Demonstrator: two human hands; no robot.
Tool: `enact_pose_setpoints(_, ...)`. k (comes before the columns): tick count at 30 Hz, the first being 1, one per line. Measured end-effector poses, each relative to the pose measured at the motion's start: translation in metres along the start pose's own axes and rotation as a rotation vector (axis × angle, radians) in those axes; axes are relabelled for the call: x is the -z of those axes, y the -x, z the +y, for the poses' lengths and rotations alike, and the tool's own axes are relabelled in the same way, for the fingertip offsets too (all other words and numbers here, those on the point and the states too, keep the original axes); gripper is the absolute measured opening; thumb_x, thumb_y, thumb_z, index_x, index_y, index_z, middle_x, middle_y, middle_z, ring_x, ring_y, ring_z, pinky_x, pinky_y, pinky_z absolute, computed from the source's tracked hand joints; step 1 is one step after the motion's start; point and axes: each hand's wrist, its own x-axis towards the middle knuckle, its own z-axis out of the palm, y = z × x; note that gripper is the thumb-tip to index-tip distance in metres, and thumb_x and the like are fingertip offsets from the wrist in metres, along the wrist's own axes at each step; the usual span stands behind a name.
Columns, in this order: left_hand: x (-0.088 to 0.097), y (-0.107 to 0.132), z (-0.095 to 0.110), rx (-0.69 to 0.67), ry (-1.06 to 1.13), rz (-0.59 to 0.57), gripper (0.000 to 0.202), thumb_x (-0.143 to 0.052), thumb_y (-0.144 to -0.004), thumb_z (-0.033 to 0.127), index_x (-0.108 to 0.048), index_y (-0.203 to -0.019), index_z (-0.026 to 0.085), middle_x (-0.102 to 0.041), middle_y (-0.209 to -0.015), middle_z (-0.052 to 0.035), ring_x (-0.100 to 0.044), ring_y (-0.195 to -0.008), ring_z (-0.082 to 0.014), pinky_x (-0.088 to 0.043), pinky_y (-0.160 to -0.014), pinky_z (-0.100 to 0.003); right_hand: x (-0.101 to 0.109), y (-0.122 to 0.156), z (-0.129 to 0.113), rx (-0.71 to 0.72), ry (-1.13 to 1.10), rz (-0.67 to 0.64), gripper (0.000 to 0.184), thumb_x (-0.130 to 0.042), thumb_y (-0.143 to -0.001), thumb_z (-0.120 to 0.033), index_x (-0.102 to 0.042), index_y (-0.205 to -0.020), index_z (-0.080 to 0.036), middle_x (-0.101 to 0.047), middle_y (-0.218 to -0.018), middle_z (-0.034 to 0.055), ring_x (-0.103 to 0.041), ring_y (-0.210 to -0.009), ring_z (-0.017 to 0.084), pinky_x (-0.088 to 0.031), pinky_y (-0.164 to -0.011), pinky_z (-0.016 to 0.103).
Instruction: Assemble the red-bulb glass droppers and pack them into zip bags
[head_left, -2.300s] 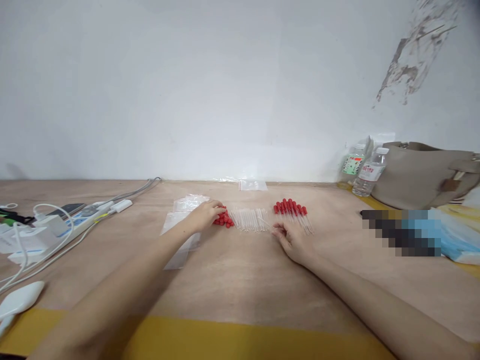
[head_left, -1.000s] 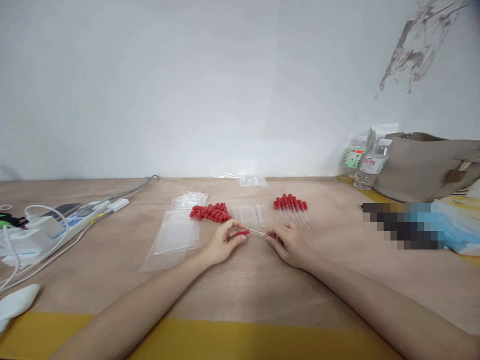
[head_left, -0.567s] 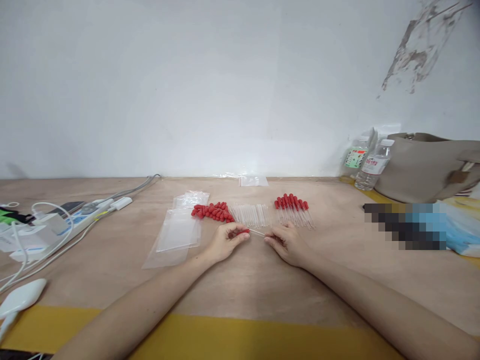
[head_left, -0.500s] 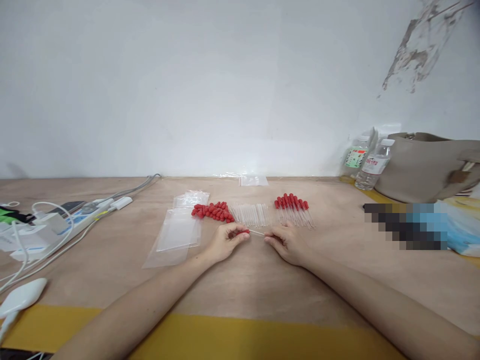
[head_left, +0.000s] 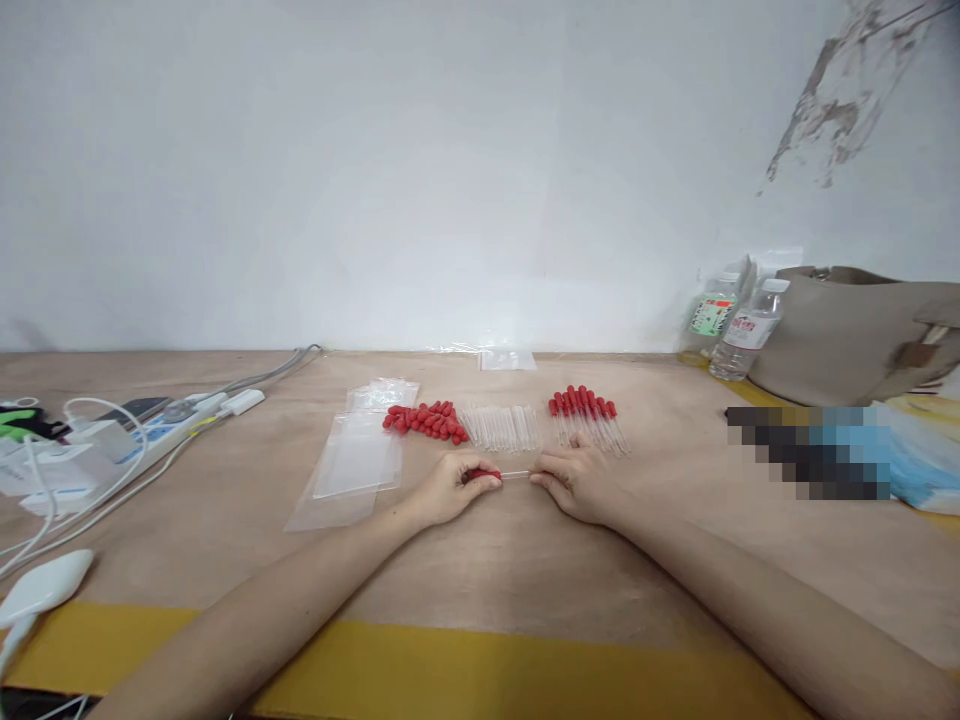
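Observation:
My left hand (head_left: 454, 488) pinches a red rubber bulb (head_left: 486, 474) between thumb and fingers. A thin clear dropper tube (head_left: 515, 474) runs from the bulb to my right hand (head_left: 576, 482), whose thumb and fingertips grip its other end. How deep the tube sits in the bulb is hidden by my fingers. Just beyond my left hand lies a heap of loose red bulbs (head_left: 427, 422). Beside it is a row of bare clear tubes (head_left: 499, 428). Behind my right hand, several droppers (head_left: 585, 405) lie side by side, red bulbs pointing away.
Clear plastic bags (head_left: 358, 455) lie flat left of the bulbs, and a small bag (head_left: 508, 360) is by the wall. A power strip (head_left: 161, 435) with cables occupies the left. Two bottles (head_left: 748, 330) and a grey handbag (head_left: 847, 335) stand at the back right.
The tube has turned from slightly slanted to nearly level between my hands. Both hands keep their hold and have barely moved.

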Motion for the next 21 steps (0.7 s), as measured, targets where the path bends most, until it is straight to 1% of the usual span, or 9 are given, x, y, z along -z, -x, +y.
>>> enact_pose_setpoints(2, 0.001, -0.001, -0.001, -0.043, -0.078, 0.031, 0.013, -0.055, -0.077, 0.026, -0.064, -0.08, 0.017, -0.062, -0.072, -0.0016, -0.055, -0.066, -0.0133, -0.041, -0.061, -0.023, -0.001, 0.0, -0.004, -0.011, 0.027, 0.026, 0.024, -0.038, -0.086, -0.027, -0.059, -0.076, -0.019, -0.062, -0.071, 0.0011, -0.049, -0.06, 0.011, -0.022, -0.068, 0.029)
enact_pose_setpoints(6, 0.0, -0.001, -0.004, -0.096, -0.164, 0.018, 0.015, -0.053, -0.079, 0.028, -0.062, -0.081, 0.017, -0.06, -0.074, -0.0023, -0.054, -0.069, -0.0139, -0.04, -0.063, -0.023, -0.002, -0.001, -0.011, -0.032, 0.002, 0.034, 0.027, -0.036, -0.087, -0.026, -0.06, -0.076, -0.018, -0.062, -0.069, 0.0016, -0.048, -0.058, 0.011, -0.023, -0.067, 0.029)
enact_pose_setpoints(9, -0.001, 0.0, -0.004, -0.103, -0.174, 0.012, 0.016, -0.052, -0.08, 0.03, -0.061, -0.083, 0.017, -0.06, -0.075, -0.003, -0.054, -0.07, -0.0147, -0.04, -0.064, -0.024, -0.002, -0.002, -0.013, -0.053, -0.029, 0.026, 0.027, -0.035, -0.087, -0.026, -0.058, -0.074, -0.018, -0.062, -0.067, 0.001, -0.046, -0.055, 0.011, -0.023, -0.066, 0.029)
enact_pose_setpoints(13, -0.001, 0.002, 0.0, -0.123, -0.159, 0.019, 0.017, -0.05, -0.081, 0.029, -0.06, -0.085, 0.017, -0.06, -0.077, -0.0041, -0.052, -0.071, -0.0152, -0.04, -0.065, -0.026, 0.001, -0.003, -0.017, -0.087, -0.01, -0.009, 0.03, -0.036, -0.086, -0.027, -0.053, -0.063, -0.018, -0.06, -0.06, 0.0002, -0.043, -0.052, 0.011, -0.023, -0.063, 0.029)
enact_pose_setpoints(15, -0.002, 0.003, 0.002, -0.139, -0.151, 0.005, 0.017, -0.049, -0.081, 0.03, -0.06, -0.085, 0.017, -0.059, -0.077, -0.0046, -0.052, -0.071, -0.0153, -0.04, -0.065, -0.026, 0.0, -0.003, -0.019, -0.089, -0.002, -0.025, 0.032, -0.035, -0.086, -0.027, -0.051, -0.06, -0.018, -0.059, -0.058, 0.0, -0.041, -0.051, 0.011, -0.024, -0.064, 0.029)
enact_pose_setpoints(18, -0.003, 0.004, 0.003, -0.141, -0.139, -0.019, 0.018, -0.048, -0.081, 0.03, -0.06, -0.086, 0.017, -0.06, -0.077, -0.0049, -0.052, -0.07, -0.0154, -0.04, -0.065, -0.026, -0.005, -0.002, -0.019, -0.087, -0.022, -0.033, 0.034, -0.032, -0.087, -0.026, -0.051, -0.06, -0.018, -0.059, -0.058, 0.0001, -0.039, -0.049, 0.011, -0.025, -0.065, 0.03)
enact_pose_setpoints(21, -0.004, 0.005, 0.003, -0.145, -0.143, -0.021, 0.019, -0.047, -0.081, 0.03, -0.06, -0.087, 0.017, -0.06, -0.078, -0.0052, -0.052, -0.07, -0.0158, -0.04, -0.065, -0.026, -0.009, -0.002, -0.019, -0.106, -0.066, -0.034, 0.034, -0.031, -0.087, -0.026, -0.052, -0.062, -0.018, -0.06, -0.059, 0.0004, -0.041, -0.05, 0.01, -0.025, -0.067, 0.03)
